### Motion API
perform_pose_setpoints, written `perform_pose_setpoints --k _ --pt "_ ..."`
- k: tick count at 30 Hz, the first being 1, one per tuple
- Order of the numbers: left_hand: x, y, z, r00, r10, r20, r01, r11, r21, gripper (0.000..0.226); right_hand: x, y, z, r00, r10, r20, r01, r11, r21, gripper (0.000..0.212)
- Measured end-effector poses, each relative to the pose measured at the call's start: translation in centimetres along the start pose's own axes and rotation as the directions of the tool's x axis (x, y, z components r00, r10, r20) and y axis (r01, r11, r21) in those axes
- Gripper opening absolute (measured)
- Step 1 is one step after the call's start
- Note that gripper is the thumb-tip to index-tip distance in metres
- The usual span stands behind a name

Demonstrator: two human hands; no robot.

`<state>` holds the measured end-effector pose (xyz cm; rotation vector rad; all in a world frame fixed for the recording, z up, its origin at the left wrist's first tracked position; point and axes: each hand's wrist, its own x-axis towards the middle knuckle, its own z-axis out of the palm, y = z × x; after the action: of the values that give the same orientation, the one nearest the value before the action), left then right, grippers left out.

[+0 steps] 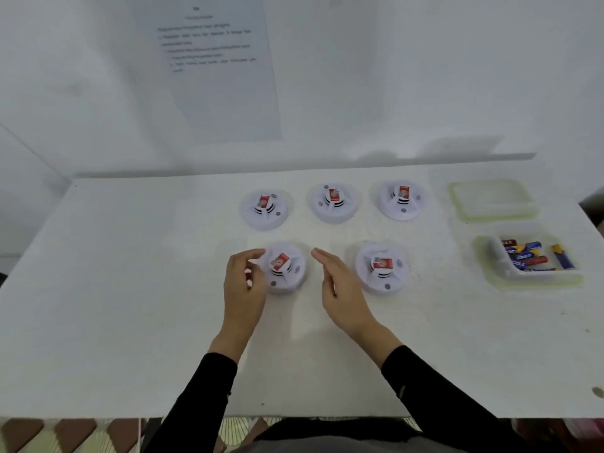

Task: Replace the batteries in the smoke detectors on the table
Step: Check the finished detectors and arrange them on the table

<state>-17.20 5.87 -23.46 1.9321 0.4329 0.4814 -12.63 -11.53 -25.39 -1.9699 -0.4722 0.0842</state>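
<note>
The front-left smoke detector sits face-up near the middle of the desk, closer to the front edge than the back row. My left hand is at its left rim, fingers curled and apparently touching the housing but not closed around it. My right hand is flat and released, just to the right of the unit and apart from it. Neither hand holds anything.

A second detector, the front-right smoke detector, sits beside my right hand. Three more form the back row, nearer the far edge. All five show a red label on the raised centre; none appears opened. I judge that the task is at its start.

At the right edge of the desk, an open container holds loose batteries. Its lid lies separately behind it, toward the back right corner.

Risks from this position:
- The housing is smooth and round. A one-sided grip may let it slide across the desk instead of lifting.
- The front-right unit is near my right hand. A wide sweep may knock it out of place.
- The battery compartment is not visible from above. The unit probably needs turning over; forcing the cover may break a catch.
- The batteries in the container are mixed in colour. Spent and fresh cells may be confused if removed cells go back there.
</note>
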Motion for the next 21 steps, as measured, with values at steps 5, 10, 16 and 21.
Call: perform_pose_setpoints --k 5,10,16,21 --pt "0.5 -2.4 -1.1 0.952 -0.272 0.142 0.257 0.959 0.115 0.043 0.6 0.0 2.5 0.989 0.138 0.049 -0.136 0.989 -0.055 0.049" --pt "1.5 -1.9 -1.1 0.908 -0.297 0.297 0.276 0.955 0.111 0.051 1.0 -0.2 3.1 0.985 0.140 0.103 -0.119 0.975 -0.188 0.096" --pt "3.0 -2.2 -1.2 0.896 -0.177 0.408 0.136 0.983 0.126 0.047 2.3 0.4 2.8 0.990 0.100 0.100 -0.073 0.967 -0.244 0.110" --pt "4.0 -2.1 -1.2 0.831 -0.093 0.549 0.154 0.986 -0.066 0.057 2.7 1.4 2.1 0.994 0.059 0.088 -0.056 0.998 -0.034 0.103"
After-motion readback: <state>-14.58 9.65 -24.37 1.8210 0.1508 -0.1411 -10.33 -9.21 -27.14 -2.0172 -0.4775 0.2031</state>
